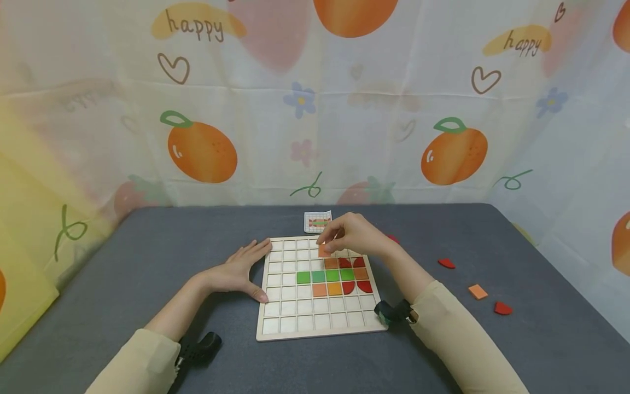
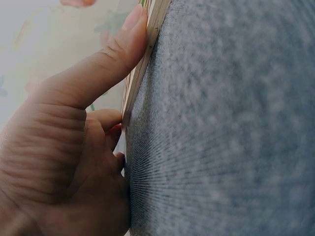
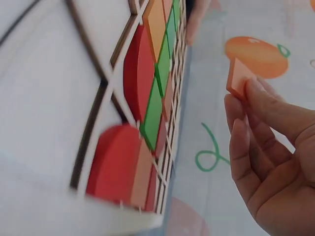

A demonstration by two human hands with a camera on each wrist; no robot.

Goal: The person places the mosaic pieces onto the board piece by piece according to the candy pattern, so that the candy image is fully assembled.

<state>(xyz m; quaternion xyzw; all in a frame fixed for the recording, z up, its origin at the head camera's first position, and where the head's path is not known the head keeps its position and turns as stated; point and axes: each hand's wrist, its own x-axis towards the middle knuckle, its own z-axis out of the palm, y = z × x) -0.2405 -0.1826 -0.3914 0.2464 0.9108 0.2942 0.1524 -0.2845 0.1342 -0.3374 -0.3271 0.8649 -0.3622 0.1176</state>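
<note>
One left hand (image 1: 238,271), fingers spread, touches the gridded board (image 1: 320,333) at its left edge; orange tile (image 1: 323,251) above upper cells, pinched by right hand (image 1: 355,234); crooked release could jostle the red pieces (image 1: 345,263) nearby

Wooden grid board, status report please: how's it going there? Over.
Right hand: pinching orange square tile, held off the wooden grid board. Left hand: touching board's left edge. Loose red pieces right of board, seemingly not in the way.
</note>
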